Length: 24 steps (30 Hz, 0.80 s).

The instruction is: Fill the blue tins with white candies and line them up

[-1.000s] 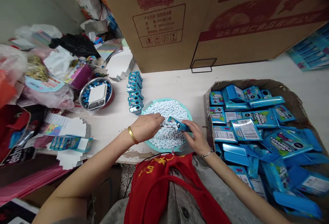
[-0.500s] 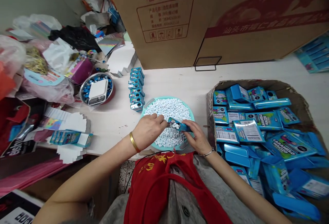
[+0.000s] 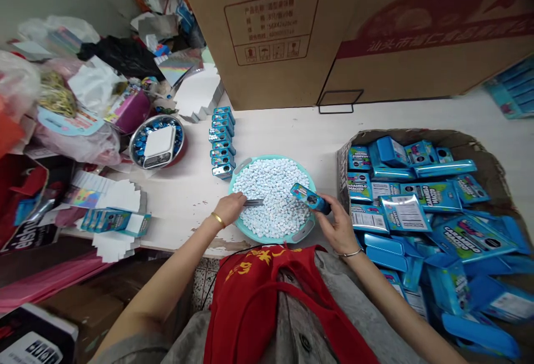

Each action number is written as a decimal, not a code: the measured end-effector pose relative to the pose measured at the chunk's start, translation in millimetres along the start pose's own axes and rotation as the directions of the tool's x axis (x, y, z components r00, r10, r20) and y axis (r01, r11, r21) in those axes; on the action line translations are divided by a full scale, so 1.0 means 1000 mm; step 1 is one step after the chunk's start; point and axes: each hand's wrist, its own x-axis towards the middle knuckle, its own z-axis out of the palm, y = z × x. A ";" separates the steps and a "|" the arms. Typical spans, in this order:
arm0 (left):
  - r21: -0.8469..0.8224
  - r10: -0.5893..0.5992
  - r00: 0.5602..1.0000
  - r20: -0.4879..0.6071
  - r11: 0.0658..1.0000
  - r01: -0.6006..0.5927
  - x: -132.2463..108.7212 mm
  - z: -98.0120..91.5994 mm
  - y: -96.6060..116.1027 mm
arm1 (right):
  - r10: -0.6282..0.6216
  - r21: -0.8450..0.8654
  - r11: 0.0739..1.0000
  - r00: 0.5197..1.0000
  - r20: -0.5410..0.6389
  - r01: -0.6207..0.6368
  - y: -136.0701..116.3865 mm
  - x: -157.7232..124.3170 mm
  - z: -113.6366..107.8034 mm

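My left hand (image 3: 230,208) is closed around the handle of a small metal scoop (image 3: 253,202), which lies over the white candies at the left part of a turquoise basin (image 3: 234,177). Small white candies (image 3: 271,186) fill that basin. On its right side, my right hand (image 3: 337,227) grips one end of a small blue candy box (image 3: 309,197) and holds it tilted above the candies. Whether candies are inside this box cannot be seen. A row of similar blue boxes (image 3: 223,144) stands left of the basin, with white candies showing in one of them.
A worn carton (image 3: 342,158) full of blue candy boxes is at the right. Large cardboard boxes (image 3: 271,83) stand behind. Left are a kitchen scale (image 3: 159,146) on a metal bowl (image 3: 180,155) of blue-wrapped pieces, white card stacks (image 3: 200,94) and plastic bags (image 3: 79,141).
My left hand has drawn the scoop leftward, away from the box opening, down to the candies. My right hand has moved slightly right, turning the candy box so its printed side shows.
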 end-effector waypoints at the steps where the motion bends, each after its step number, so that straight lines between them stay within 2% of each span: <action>1: -0.065 0.009 1.000 -0.004 0.998 -0.009 0.009 0.014 0.006 | 0.009 0.000 1.000 1.000 -0.007 -0.009 0.002 -0.001 -0.002; 3: -0.167 0.028 0.999 -0.032 0.985 -0.033 0.028 0.036 0.022 | 0.030 0.004 1.000 0.999 -0.025 -0.030 0.005 -0.002 -0.003; 6: -0.215 0.049 0.997 -0.054 0.975 -0.059 0.045 0.052 0.040 | 0.070 0.010 0.998 0.995 -0.074 -0.069 0.010 -0.005 -0.001; 8: -0.253 0.064 0.996 -0.063 0.964 -0.078 0.045 0.053 0.039 | 0.092 0.017 0.996 0.992 -0.090 -0.091 0.011 -0.006 0.000; 11: -0.378 0.114 0.985 -0.126 0.913 -0.154 0.031 0.044 0.024 | 0.093 0.000 0.996 0.992 -0.087 -0.094 0.011 -0.007 0.000; 14: -0.459 0.183 0.953 -0.241 0.844 -0.278 0.010 0.021 0.011 | 0.055 -0.048 0.997 0.997 -0.057 -0.058 0.008 -0.005 -0.001; 18: -0.390 0.271 0.911 -0.311 0.838 -0.382 -0.010 -0.027 0.013 | -0.037 -0.076 0.996 0.999 0.030 0.039 -0.001 -0.001 0.003; 21: -0.255 0.336 0.905 -0.262 0.880 -0.401 -0.017 -0.066 0.026 | -0.101 -0.049 0.993 0.990 0.094 0.106 -0.006 0.002 0.010; 24: -0.049 0.366 0.921 -0.135 0.926 -0.375 -0.020 -0.100 0.044 | -0.139 -0.029 0.989 0.984 0.109 0.143 -0.007 0.004 0.018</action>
